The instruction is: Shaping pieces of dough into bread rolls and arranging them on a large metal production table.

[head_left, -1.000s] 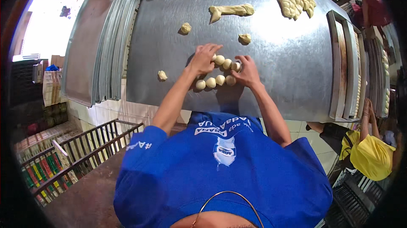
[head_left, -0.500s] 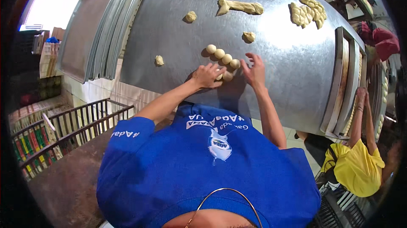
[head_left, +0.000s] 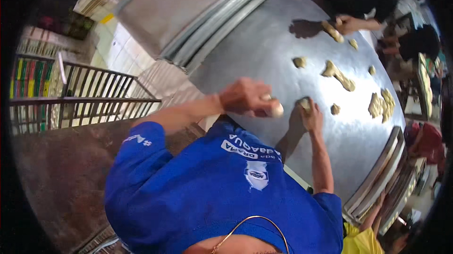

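Note:
My left hand point(head_left: 245, 97) is raised over the near edge of the metal table, its fingers curled round pale dough balls point(head_left: 276, 109). Slightly blurred, that hand hides part of what it holds. To its right, at the table surface, my right hand point(head_left: 312, 116) is closed on pale dough point(head_left: 306, 105); how many pieces are under the fingers I cannot tell. A small dough lump point(head_left: 335, 109) lies just right of that hand. Farther off are another lump point(head_left: 299, 62) and a long, bone-shaped dough strip point(head_left: 339, 76).
Scored dough pieces point(head_left: 382, 105) lie at the table's right. A co-worker's hand point(head_left: 348, 25) holds a dough roll point(head_left: 332, 32) at the far side. Metal trays point(head_left: 207, 22) lean along the left edge; more trays point(head_left: 377, 176) are stacked at right. A slatted rack point(head_left: 89, 96) stands left.
The view has turned, shifting the table rightward. My left hand has lifted with dough balls in it. My right hand, open before, is now closed on dough. The row of balls no longer shows.

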{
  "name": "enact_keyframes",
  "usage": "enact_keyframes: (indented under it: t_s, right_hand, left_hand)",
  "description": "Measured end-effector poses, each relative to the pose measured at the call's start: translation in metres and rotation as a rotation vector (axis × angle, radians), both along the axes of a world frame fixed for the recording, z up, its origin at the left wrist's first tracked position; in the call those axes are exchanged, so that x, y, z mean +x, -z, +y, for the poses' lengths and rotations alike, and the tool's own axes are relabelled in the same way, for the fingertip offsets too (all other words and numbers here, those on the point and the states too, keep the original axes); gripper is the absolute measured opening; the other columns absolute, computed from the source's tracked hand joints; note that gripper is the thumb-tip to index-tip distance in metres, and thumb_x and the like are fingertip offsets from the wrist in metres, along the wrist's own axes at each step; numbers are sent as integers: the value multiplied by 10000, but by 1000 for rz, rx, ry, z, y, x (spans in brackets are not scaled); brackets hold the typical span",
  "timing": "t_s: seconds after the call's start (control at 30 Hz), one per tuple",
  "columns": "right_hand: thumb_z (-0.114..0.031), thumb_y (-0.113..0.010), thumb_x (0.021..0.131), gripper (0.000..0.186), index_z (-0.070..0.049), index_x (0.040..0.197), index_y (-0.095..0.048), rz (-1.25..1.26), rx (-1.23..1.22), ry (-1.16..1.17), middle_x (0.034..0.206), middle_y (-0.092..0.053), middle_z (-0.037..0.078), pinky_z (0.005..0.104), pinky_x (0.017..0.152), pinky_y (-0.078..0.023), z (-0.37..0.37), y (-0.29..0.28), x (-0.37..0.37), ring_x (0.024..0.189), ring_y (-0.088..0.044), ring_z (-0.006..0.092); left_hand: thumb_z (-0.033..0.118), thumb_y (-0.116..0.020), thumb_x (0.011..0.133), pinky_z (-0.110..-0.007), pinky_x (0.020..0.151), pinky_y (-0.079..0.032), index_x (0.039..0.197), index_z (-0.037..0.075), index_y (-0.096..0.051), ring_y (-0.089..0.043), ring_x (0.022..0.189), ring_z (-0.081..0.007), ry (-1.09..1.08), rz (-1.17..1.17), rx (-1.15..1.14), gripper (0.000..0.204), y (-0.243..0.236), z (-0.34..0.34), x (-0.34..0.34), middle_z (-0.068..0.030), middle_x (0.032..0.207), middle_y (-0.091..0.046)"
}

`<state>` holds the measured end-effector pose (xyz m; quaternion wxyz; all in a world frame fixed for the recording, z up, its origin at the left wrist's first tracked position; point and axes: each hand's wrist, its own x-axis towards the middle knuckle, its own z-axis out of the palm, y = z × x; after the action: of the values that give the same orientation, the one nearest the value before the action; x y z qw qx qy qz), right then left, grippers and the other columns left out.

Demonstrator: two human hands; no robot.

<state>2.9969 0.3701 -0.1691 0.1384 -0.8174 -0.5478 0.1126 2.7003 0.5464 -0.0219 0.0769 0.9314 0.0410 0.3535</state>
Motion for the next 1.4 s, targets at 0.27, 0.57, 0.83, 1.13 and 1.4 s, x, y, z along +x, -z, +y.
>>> enact_keyframes:
  t_s: [0.27, 0.57, 0.83, 1.13, 1.4]
  right_hand:
    - [-302, -697, 882, 296, -124, 1109, -632, 164, 65, -109, 917, -704, 178, 485, 686, -510, 141, -74, -74, 792, -664, 423]
    - [-313, -714, 889, 342, -92, 1139, -637, 498, 688, -326, 837, -720, 94, 351, 607, -501, 345, -260, -299, 648, -635, 244]
    - [-403, -526, 954, 406, -73, 1146, -663, 281, 309, -600, 1119, -670, 211, 454, 808, -528, 402, -166, -364, 905, -644, 407]
    - [-329, -604, 998, 368, -51, 1236, -635, 838, 612, 180, 1148, -637, 70, 296, 802, -479, 254, -173, -181, 962, -583, 181]
    - [-298, -668, 918, 356, -23, 1144, -681, 702, 432, 1112, 1037, -710, 115, 297, 800, -511, -15, 7, -37, 912, -659, 205]
  left_hand:
    - [352, -734, 817, -313, 507, -365, 941, 158, -645, -426, 594, -174, 5, 337, 434, 247, -88, 220, -203, -9, 769, -457]
    - [353, -751, 740, -386, 806, -446, 1191, 159, -586, -541, 922, -266, 20, 574, 20, 518, -48, 243, -243, -80, 1019, -574]
    - [298, -747, 685, -389, 717, -483, 1218, 181, -640, -591, 869, -272, 48, 552, 158, 557, -33, 245, -251, -58, 1074, -612]
    - [349, -813, 706, -374, 710, -478, 1169, 152, -639, -586, 844, -234, -132, 854, -45, 532, -71, 234, -238, -26, 950, -582]
    - [215, -643, 910, -345, 799, -479, 1050, 30, -592, -533, 817, -224, -333, 144, -388, 238, -78, 173, -202, -73, 924, -551]
